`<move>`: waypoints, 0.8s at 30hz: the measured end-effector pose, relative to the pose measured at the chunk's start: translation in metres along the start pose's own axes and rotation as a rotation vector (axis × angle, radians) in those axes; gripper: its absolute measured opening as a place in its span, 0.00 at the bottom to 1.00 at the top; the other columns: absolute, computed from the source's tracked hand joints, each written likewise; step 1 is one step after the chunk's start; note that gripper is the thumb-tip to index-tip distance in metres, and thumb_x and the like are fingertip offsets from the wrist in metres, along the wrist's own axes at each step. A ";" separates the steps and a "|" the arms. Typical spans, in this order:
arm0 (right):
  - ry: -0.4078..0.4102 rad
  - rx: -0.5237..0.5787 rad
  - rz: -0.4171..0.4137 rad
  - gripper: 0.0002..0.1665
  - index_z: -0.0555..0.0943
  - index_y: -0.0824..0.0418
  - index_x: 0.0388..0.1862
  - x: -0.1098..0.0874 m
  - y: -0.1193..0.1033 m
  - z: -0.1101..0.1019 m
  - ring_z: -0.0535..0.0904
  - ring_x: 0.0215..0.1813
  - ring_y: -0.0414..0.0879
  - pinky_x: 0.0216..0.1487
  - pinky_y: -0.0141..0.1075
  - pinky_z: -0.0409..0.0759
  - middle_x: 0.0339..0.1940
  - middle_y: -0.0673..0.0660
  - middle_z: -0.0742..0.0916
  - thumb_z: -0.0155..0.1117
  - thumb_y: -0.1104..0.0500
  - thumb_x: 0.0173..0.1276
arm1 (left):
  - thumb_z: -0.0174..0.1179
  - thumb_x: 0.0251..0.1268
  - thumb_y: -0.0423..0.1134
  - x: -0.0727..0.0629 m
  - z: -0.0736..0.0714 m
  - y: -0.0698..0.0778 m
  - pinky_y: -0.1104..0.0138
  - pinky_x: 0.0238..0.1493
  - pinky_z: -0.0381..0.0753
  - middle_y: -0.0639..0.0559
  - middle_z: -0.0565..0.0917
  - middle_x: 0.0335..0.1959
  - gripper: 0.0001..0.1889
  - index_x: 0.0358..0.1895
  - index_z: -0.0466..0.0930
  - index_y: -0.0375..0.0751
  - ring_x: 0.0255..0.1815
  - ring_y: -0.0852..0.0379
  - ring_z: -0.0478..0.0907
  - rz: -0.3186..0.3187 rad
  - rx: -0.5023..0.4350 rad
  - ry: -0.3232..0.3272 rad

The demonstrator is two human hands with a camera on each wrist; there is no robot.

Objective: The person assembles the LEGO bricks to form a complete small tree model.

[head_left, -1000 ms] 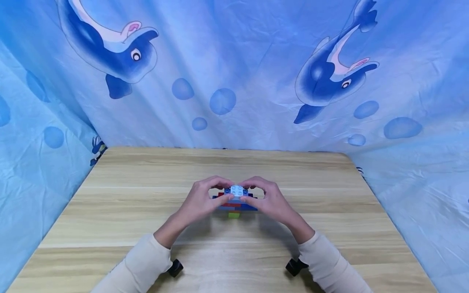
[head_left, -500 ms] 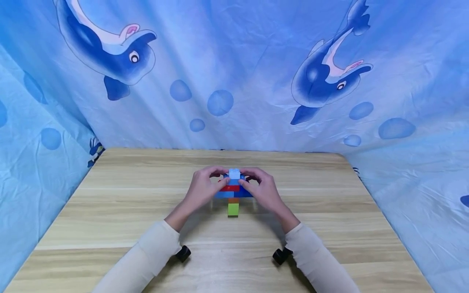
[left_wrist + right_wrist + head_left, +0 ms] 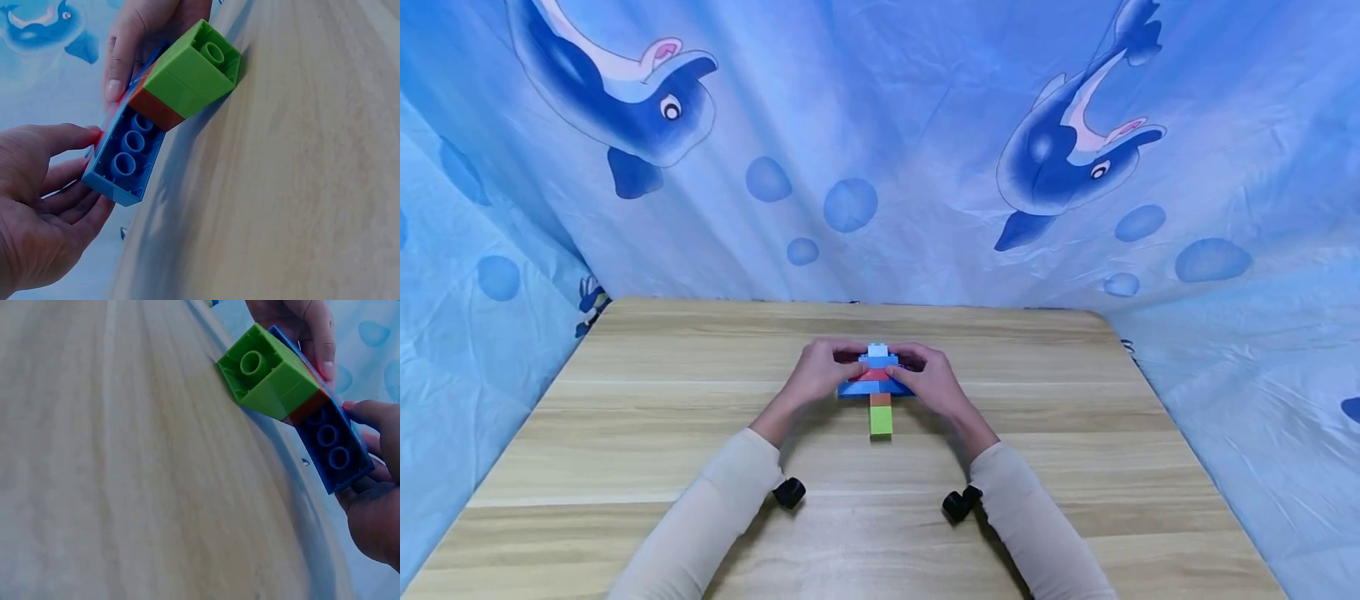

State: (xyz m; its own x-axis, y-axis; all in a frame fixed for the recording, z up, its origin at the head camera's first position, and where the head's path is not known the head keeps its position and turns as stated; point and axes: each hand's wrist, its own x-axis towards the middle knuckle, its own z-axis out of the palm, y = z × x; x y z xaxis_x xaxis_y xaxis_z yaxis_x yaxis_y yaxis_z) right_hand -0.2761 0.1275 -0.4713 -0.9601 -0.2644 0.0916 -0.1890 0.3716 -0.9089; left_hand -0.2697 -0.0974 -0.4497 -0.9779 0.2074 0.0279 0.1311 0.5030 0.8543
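A stack of toy building bricks (image 3: 874,387), tree-shaped, is held between both hands near the table's middle. A pale blue brick (image 3: 877,351) tops it, above blue and red layers, with a brown brick (image 3: 880,400) and green bricks (image 3: 881,422) forming a narrow stem. My left hand (image 3: 812,375) grips the stack's left side, thumb at the red layer. On the other side my right hand (image 3: 934,381) mirrors this grip. Hollow undersides of the blue brick (image 3: 125,164) and green stem (image 3: 252,364) show in the wrist views, so the stack is tilted. Fingers behind it are partly hidden.
The wooden table (image 3: 625,483) reaches back to a blue cloth (image 3: 925,275) printed with dolphins. Similar cloth hangs at both sides. Small black devices (image 3: 789,492) sit at both wrists.
Both hands have moved farther from the body with the stack. It has tipped so the green stem shows more, and the thumbs have slid down from the upper bricks to the red layer.
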 end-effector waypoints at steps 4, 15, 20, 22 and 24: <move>-0.011 -0.035 -0.002 0.19 0.85 0.54 0.59 0.005 0.007 0.002 0.83 0.63 0.52 0.69 0.50 0.79 0.60 0.55 0.88 0.71 0.55 0.71 | 0.68 0.70 0.42 0.005 0.004 -0.008 0.50 0.65 0.81 0.46 0.87 0.60 0.17 0.59 0.87 0.45 0.64 0.46 0.81 -0.026 -0.003 -0.001; -0.042 -0.100 0.015 0.18 0.85 0.49 0.60 0.007 0.020 0.010 0.82 0.62 0.51 0.68 0.51 0.79 0.60 0.53 0.88 0.70 0.52 0.72 | 0.68 0.70 0.41 0.002 0.010 -0.024 0.52 0.63 0.81 0.45 0.88 0.57 0.15 0.56 0.88 0.43 0.60 0.48 0.82 -0.105 -0.082 0.000; -0.042 -0.099 0.035 0.18 0.85 0.49 0.60 0.004 0.019 0.009 0.81 0.63 0.51 0.69 0.53 0.78 0.61 0.53 0.87 0.69 0.51 0.73 | 0.68 0.70 0.42 0.003 0.011 -0.026 0.52 0.63 0.82 0.46 0.88 0.58 0.15 0.57 0.88 0.45 0.59 0.48 0.82 -0.103 -0.082 -0.018; -0.038 -0.099 0.037 0.18 0.85 0.50 0.60 0.004 0.019 0.008 0.81 0.63 0.51 0.69 0.53 0.78 0.61 0.53 0.87 0.69 0.52 0.73 | 0.67 0.70 0.43 0.004 0.012 -0.025 0.53 0.64 0.81 0.47 0.87 0.58 0.16 0.58 0.87 0.45 0.59 0.48 0.82 -0.103 -0.080 -0.027; -0.041 -0.103 0.035 0.19 0.85 0.50 0.61 0.005 0.018 0.006 0.81 0.63 0.51 0.69 0.53 0.77 0.60 0.53 0.87 0.69 0.51 0.73 | 0.67 0.71 0.44 0.005 0.011 -0.025 0.52 0.64 0.81 0.46 0.87 0.59 0.17 0.59 0.86 0.45 0.60 0.48 0.82 -0.095 -0.063 -0.026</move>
